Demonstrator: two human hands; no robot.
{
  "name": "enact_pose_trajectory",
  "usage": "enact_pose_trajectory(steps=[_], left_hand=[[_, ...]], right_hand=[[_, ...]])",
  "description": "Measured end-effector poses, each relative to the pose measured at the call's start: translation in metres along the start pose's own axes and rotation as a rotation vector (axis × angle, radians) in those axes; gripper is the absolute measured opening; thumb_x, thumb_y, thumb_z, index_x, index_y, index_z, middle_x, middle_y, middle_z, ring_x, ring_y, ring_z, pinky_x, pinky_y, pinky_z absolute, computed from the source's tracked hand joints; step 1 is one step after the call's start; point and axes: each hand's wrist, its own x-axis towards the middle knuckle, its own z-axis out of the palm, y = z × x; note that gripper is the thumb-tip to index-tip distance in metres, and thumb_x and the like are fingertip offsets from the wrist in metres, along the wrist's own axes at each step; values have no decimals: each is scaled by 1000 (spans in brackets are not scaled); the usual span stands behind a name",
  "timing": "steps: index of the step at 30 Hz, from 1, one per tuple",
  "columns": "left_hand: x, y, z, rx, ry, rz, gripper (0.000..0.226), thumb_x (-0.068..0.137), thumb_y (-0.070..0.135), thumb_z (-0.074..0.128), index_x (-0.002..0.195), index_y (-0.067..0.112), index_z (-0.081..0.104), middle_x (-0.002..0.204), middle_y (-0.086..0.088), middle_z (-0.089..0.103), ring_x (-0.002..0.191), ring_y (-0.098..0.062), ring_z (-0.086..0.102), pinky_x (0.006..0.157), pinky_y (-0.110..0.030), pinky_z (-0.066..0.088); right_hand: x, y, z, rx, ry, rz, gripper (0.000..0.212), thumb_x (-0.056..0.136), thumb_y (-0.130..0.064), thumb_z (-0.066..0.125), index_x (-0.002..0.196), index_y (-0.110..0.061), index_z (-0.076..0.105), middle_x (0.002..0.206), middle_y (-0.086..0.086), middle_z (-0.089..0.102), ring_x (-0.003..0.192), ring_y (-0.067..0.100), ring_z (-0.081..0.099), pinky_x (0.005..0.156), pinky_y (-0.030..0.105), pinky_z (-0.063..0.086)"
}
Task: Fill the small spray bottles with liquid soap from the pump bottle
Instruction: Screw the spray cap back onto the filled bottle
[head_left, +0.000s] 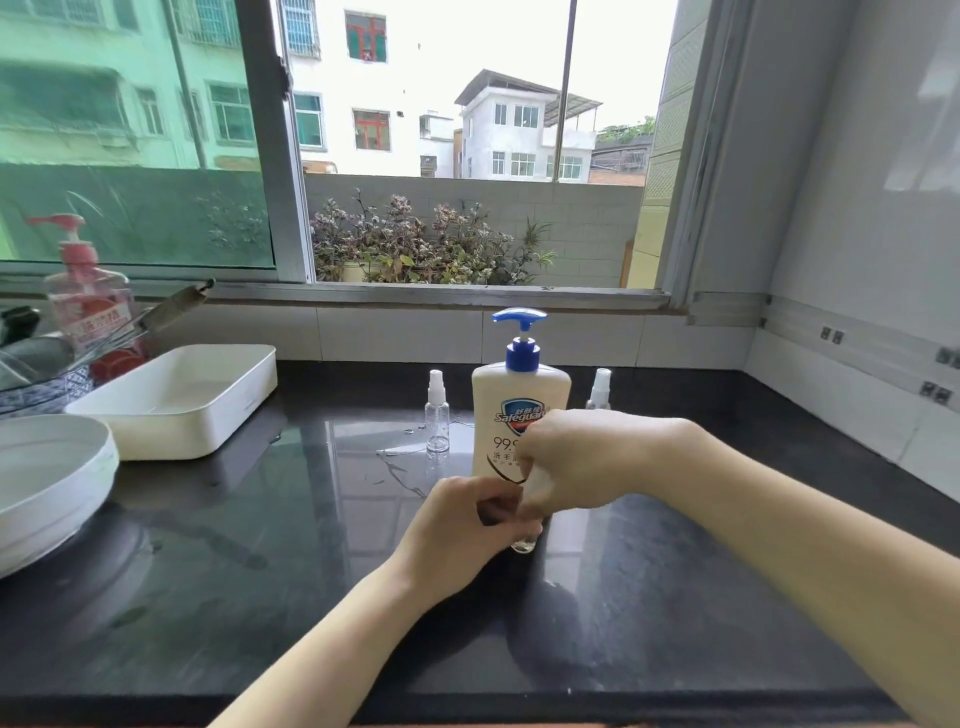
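Clock reference: directions are read across the countertop (249, 571) from the pump bottle, with 12 toward the window.
Pump bottle (511, 410): cream body, blue pump head, standing upright near the middle of the dark counter.
Held spray bottle (523, 543): at 6 o'clock, just in front of the pump bottle. Only its clear base shows below the hands, and whether it touches the counter cannot be told.
Left hand (462, 519): fingers curled round the body of the held spray bottle.
Right hand (576, 457): fingers closed down over the top of the same bottle, hiding its cap.
Left spray bottle (437, 415): at 9 o'clock, just beside the pump bottle, clear, upright, capped.
Right spray bottle (601, 388): at 2 o'clock, upright, its lower part hidden behind the right hand.
Water patches (397, 467): at 8 o'clock, near the left spray bottle.
White tray (176, 410): at 9 o'clock, well apart.
Pink pump bottle (85, 306): at 10 o'clock, by the window sill.
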Motion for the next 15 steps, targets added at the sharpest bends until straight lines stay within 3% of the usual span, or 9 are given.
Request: enact_pose_trajectory(steps=[2, 6, 11, 15], left_hand=[[1, -1, 0, -7, 3, 3, 15, 73, 16, 76, 88, 14, 73, 78, 1, 75, 66, -3, 65, 69, -22, 51], [2, -2, 0, -8, 7, -6, 13, 72, 16, 76, 85, 15, 73, 78, -3, 74, 70, -17, 67, 70, -28, 53], [3, -2, 1, -53, 35, -45, 14, 68, 9, 79, 80, 12, 73, 67, 4, 71, 57, 2, 62, 61, -14, 50], [4, -1, 2, -31, 45, -56, 14, 65, 11, 80, 77, 11, 73, 69, 0, 72, 57, 0, 62, 61, -19, 52]], right_hand=[[-3, 3, 1, 140, -11, -34, 25, 75, -38, 63, 87, -17, 58, 87, 2, 61, 77, 22, 57, 65, 35, 53], [-5, 11, 15, 312, 72, -79, 17, 80, -29, 60, 85, -13, 54, 89, 6, 61, 79, 24, 56, 68, 36, 51], [0, 10, 39, 548, 243, -29, 19, 80, -26, 62, 84, -9, 54, 91, 6, 62, 82, 22, 59, 73, 35, 53], [4, 3, 55, 592, 418, 65, 15, 75, -21, 57, 73, -7, 52, 81, 8, 64, 75, 26, 60, 69, 43, 53]])
